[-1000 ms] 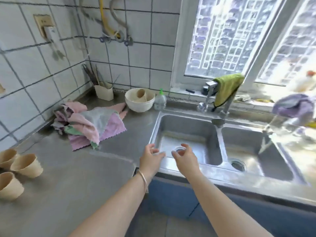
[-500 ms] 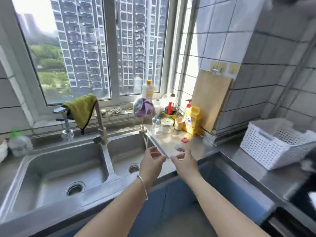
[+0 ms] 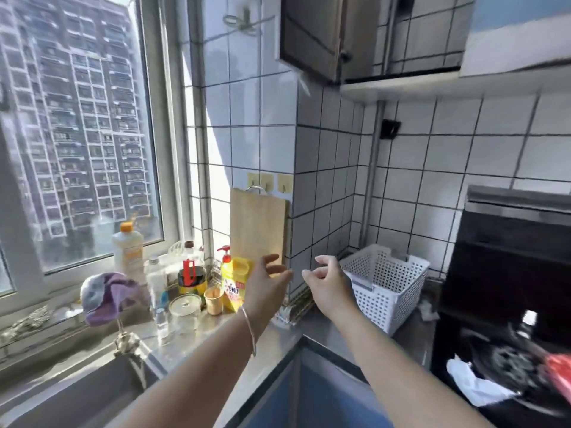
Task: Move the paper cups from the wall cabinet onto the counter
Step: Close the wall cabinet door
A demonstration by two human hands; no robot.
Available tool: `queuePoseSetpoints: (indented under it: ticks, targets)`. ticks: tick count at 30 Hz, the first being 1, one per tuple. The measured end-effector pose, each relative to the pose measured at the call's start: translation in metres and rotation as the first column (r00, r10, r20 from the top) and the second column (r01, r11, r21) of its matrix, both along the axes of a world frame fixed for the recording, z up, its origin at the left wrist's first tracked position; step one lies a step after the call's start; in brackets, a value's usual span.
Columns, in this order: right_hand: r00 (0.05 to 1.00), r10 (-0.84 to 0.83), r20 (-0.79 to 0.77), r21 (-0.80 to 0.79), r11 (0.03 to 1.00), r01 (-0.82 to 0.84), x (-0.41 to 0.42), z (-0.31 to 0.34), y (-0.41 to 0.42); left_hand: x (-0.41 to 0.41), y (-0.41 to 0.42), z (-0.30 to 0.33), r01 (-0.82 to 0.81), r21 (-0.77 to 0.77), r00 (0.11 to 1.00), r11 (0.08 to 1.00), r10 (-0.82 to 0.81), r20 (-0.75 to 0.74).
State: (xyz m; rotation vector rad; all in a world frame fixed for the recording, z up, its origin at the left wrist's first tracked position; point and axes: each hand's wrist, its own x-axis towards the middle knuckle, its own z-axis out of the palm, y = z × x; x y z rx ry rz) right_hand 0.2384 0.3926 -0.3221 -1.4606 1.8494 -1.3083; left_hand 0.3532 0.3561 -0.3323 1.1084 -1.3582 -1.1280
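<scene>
1. Two bare forearms are extended from the lower edge of the view over the corner of the stainless-steel counter (image 3: 272, 350); a thin metal bangle (image 3: 248, 327) is worn on the left wrist.
2. The left hand (image 3: 265, 287) is held in the air with fingers loosely spread and nothing in it. The right hand (image 3: 327, 284) is raised beside it, fingers loosely curled, likewise holding nothing. The hands are near each other but apart.
3. A small tan paper cup (image 3: 213, 301) is seen upright on the counter, just beside a yellow pump bottle of detergent (image 3: 233, 281) and a clear glass jar with a lid (image 3: 185, 310).
4. A white perforated plastic basket (image 3: 386, 282) is placed on the counter in the tiled corner, to the right of the hands.
5. A pale wooden cutting board (image 3: 258, 223) is hung against the tiled wall behind the detergent.
6. The brown wall cabinet (image 3: 312, 32) is mounted above, its door ajar; its contents cannot be made out.
</scene>
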Motion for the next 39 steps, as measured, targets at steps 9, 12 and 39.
queuePoseSetpoints:
  ticks: [9,12,39]
  targets:
    - [0.981,-0.195,-0.020,-0.133,0.972,0.191,-0.035,0.059,-0.093,-0.043,-0.115,0.059,0.162,-0.153,0.987,0.975,-0.161,0.022]
    - [0.974,-0.215,-0.068,-0.165,0.965,0.202,-0.052,0.083,-0.119,-0.058,-0.145,0.083,0.210,-0.218,0.977,0.953,-0.213,0.007]
    - [0.872,-0.088,-0.482,-0.533,0.820,-0.211,-0.117,0.296,-0.314,-0.118,-0.357,0.303,-0.282,-0.591,0.949,0.755,0.130,-0.286]
